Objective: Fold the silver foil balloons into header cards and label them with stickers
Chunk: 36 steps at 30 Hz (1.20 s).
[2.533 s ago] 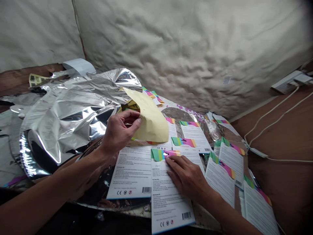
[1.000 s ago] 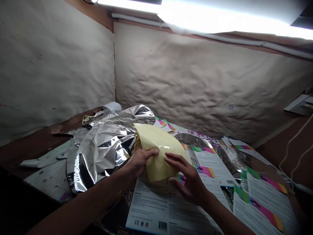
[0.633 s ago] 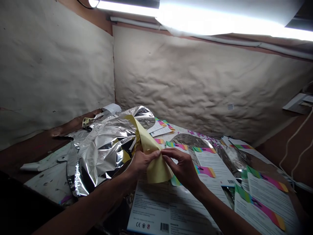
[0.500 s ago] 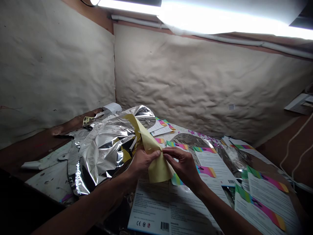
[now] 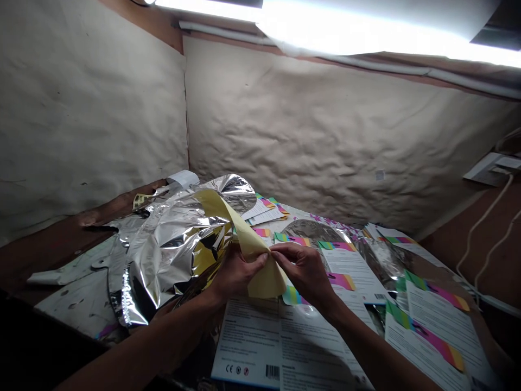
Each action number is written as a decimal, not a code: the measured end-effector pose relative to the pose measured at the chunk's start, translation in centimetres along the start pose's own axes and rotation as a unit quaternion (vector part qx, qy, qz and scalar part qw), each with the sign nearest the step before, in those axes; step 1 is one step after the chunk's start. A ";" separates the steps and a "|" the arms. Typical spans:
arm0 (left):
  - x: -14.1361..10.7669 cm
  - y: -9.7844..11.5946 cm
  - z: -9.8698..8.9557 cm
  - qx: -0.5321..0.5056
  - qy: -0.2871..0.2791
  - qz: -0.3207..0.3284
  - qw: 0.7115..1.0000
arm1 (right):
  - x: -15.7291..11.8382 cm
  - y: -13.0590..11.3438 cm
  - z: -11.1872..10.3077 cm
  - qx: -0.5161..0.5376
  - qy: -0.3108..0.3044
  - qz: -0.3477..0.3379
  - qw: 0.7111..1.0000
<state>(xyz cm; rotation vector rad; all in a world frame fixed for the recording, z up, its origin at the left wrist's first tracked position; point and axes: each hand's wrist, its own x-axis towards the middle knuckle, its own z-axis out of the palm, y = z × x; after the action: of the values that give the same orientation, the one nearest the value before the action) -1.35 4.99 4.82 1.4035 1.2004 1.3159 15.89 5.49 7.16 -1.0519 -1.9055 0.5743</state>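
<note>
Benchtop (image 5: 61, 231), yellow sheet (image 5: 264, 282) between hands (image 5: 238, 277) (image 5: 303, 269)

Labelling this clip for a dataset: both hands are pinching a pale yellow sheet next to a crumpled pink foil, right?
Not pink: the head view shows the crumpled foil is silver. The rest stands: the left hand and right hand pinch the pale yellow sheet next to it.
</note>
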 end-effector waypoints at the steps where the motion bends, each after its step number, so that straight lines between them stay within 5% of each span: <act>1: 0.0 0.0 0.0 0.006 -0.002 0.000 1.000 | 0.0 0.0 0.0 -0.017 0.005 -0.011 1.000; 5: 0.0 -0.3 0.1 -0.007 -0.019 0.007 1.000 | -0.3 0.1 -0.6 -0.102 0.054 -0.109 0.987; 8: 0.0 -0.3 -0.1 -0.034 -0.015 -0.003 0.999 | -1.3 0.7 -3.1 -0.159 0.091 -0.146 0.972; 13: 0.3 0.4 -0.3 -0.035 0.013 -0.039 0.999 | -5.8 3.3 -9.7 -0.264 0.123 -0.086 0.953; 17: 0.0 0.9 -0.1 -0.020 0.044 -0.055 0.997 | -10.3 6.4 -12.5 -0.348 0.086 -0.056 0.932; 25: -0.1 1.2 0.2 0.013 0.070 -0.074 0.995 | -11.1 9.9 -12.0 -0.386 0.094 -0.063 0.916; 36: 0.1 1.1 0.0 0.004 0.079 -0.082 0.994 | -10.2 10.2 -10.7 -0.421 -0.010 -0.064 0.905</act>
<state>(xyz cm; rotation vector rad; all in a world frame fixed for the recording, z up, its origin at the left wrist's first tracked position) -1.29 4.89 5.93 1.1970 1.3957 1.3266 32.36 2.25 0.74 -1.4142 -2.2670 -0.3778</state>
